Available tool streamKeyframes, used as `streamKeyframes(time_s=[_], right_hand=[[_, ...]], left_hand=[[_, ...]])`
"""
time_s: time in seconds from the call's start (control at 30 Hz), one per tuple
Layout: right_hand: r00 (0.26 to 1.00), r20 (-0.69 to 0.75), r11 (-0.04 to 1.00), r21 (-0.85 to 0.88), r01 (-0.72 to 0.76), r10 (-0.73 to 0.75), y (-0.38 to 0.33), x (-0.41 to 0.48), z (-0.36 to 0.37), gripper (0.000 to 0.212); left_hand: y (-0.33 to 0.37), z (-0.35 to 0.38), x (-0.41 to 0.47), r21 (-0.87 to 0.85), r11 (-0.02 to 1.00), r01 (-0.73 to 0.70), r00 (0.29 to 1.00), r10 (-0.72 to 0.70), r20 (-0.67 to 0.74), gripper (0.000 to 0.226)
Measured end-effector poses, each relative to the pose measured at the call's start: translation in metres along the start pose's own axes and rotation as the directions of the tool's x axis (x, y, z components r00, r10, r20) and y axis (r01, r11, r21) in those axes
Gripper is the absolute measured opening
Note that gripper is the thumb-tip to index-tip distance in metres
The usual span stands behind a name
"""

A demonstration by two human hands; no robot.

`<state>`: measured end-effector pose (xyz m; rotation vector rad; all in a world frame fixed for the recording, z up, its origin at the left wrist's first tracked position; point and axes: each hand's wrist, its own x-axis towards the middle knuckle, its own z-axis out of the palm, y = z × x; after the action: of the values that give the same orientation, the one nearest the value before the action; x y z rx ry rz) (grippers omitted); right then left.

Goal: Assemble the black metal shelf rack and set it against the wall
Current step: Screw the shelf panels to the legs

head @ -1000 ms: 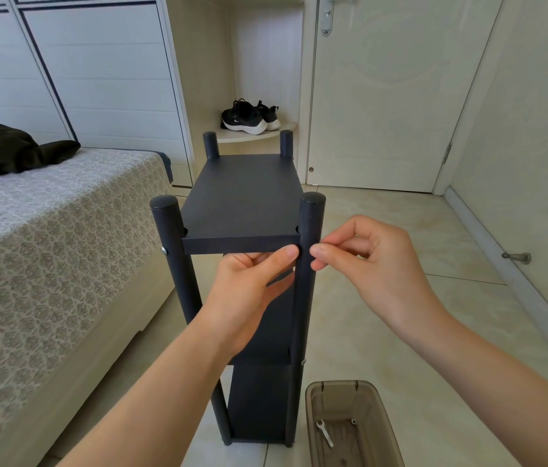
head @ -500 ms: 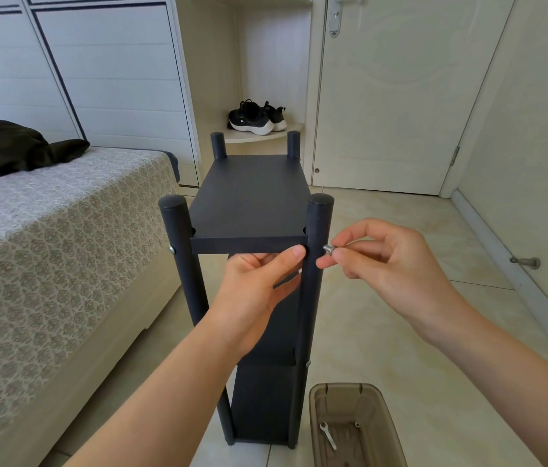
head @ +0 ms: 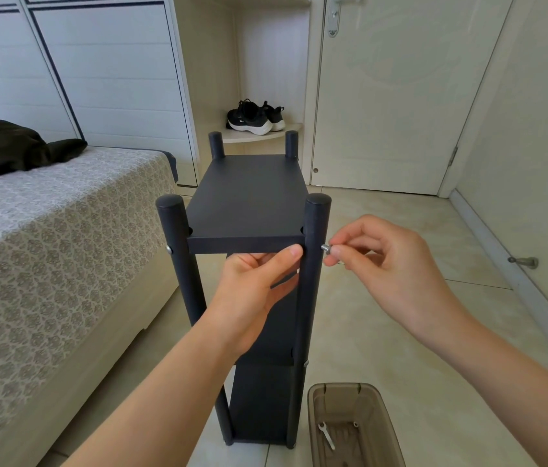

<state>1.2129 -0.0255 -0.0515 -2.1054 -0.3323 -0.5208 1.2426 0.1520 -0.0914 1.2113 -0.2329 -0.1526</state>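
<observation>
A black shelf rack [head: 247, 200] stands upright on the tiled floor between the bed and the right wall, with four round posts and several shelves. My left hand [head: 259, 291] grips the front edge of the top shelf from below, thumb on the edge beside the near right post [head: 314, 251]. My right hand [head: 383, 264] pinches a small silver screw [head: 325, 247] between thumb and fingertips, its tip close to the right side of that post. A silver screw head [head: 168, 249] shows on the near left post.
A brown translucent plastic bin [head: 380, 416] with a small wrench [head: 327, 434] and a screw sits on the floor at lower right. A bed [head: 47, 247] with dark clothing lies left. A closed door [head: 397, 96], shoes on a corner shelf and a floor door stop [head: 525, 261] lie beyond.
My right hand drew back slightly to the right of the post, and the silver screw it pinches came into sight. My left hand kept its grip on the top shelf.
</observation>
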Motion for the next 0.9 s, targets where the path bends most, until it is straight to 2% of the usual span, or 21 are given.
streamKeyframes(time_s=[0.27,0.5,0.9], right_hand=[[0.999,-0.003,0.996,-0.078,0.051,-0.052,0.0005,-0.0015,0.001,0.009],[0.984,0.038,0.968,-0.174,0.178,-0.175,-0.0012,-0.0027,-0.0017,0.011],[0.997,-0.023,0.995,-0.06,0.073,-0.075,-0.0042,-0.0038,0.0027,0.017]], left_hand=[[0.0011,0.0013,-0.0005,-0.006,1.0,0.009,1.0,-0.01,-0.008,0.037],[0.0023,0.0001,-0.0023,-0.019,1.0,-0.005,1.0,0.005,0.01,0.028],[0.0048,-0.0001,-0.0078,-0.01,1.0,-0.011,1.0,0.011,0.013,0.014]])
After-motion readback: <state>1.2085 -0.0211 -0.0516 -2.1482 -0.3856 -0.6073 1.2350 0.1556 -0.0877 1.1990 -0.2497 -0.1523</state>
